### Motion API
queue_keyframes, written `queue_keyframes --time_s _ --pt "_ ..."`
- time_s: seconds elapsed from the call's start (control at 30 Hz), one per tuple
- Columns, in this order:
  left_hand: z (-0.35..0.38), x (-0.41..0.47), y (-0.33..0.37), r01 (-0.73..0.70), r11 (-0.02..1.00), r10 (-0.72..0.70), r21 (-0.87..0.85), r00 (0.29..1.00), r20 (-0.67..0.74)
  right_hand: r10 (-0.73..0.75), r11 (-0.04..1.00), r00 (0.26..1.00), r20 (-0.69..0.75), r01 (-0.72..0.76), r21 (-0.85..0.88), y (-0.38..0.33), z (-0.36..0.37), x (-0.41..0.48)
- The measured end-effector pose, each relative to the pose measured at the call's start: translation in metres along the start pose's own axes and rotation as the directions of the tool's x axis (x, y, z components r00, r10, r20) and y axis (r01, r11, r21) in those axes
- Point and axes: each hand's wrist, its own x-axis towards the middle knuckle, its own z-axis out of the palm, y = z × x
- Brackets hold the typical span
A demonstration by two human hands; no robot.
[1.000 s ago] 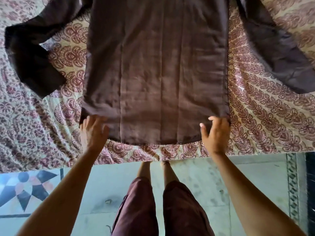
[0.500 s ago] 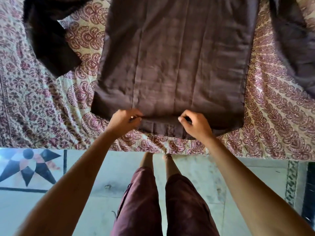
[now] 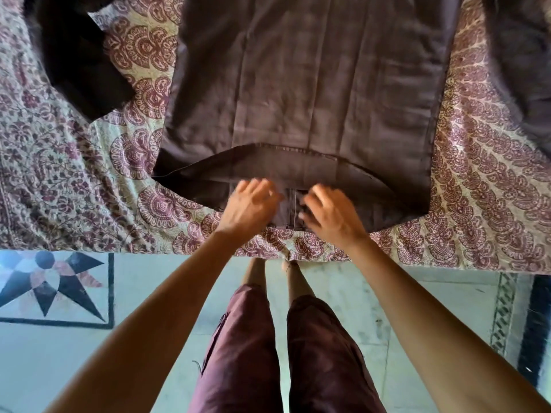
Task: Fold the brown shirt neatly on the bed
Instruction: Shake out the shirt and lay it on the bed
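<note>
**Two hands flattening hem**

Close together, the left hand (image 3: 250,205) and right hand (image 3: 332,217) are resting, fingers spread and gripping nothing, on the turned-up hem (image 3: 283,162) of the shirt (image 3: 313,84), which is lying flat on the bed (image 3: 477,189). Smoothing outward to the corners should be keeping the band even. Half a second ago they were pinching; the band is showing wider now.

No text, label, brand, number or sign can be read anywhere; the brown shirt (image 3: 298,84), the patterned bedspread (image 3: 477,204) and the floor tiles (image 3: 59,368) carry none.
</note>
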Motion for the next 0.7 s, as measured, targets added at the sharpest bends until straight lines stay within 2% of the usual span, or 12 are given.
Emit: queue_keyframes --time_s 0.07,0.13,0.23,0.33,0.53,0.6,0.7 --pt "0.013 -0.016 0.014 -0.088 0.994 0.095 -0.069 0.989 0.112 -0.030 0.999 0.993 0.114 0.027 0.026 -0.004 0.012 -0.023" --pt "0.022 -0.026 0.020 -0.073 0.992 0.091 -0.102 0.980 0.178 0.047 0.998 0.985 0.164 -0.054 0.038 -0.006 0.020 -0.038" --pt "0.027 -0.029 0.021 -0.122 0.986 0.139 -0.115 0.978 0.152 0.096 0.994 0.989 0.115 -0.102 0.046 -0.008 0.024 -0.039" --pt "0.027 -0.027 0.021 -0.181 0.980 0.191 -0.086 0.972 0.134 0.063 0.997 0.992 0.106 -0.067 0.028 -0.011 0.023 -0.031" --pt "0.022 -0.027 0.031 -0.041 0.992 0.057 -0.123 0.989 0.134 0.048 0.990 0.987 0.154 -0.067 0.125 -0.005 0.017 -0.019" --pt "0.021 -0.033 0.035 0.001 0.989 0.016 -0.146 0.993 0.118 0.008 0.997 0.981 0.195 -0.022 0.070 -0.004 0.017 -0.022" --pt "0.022 -0.034 0.038 0.034 0.994 -0.022 -0.106 0.993 0.118 0.049 0.999 0.974 0.221 -0.047 -0.011 -0.011 0.020 -0.022"
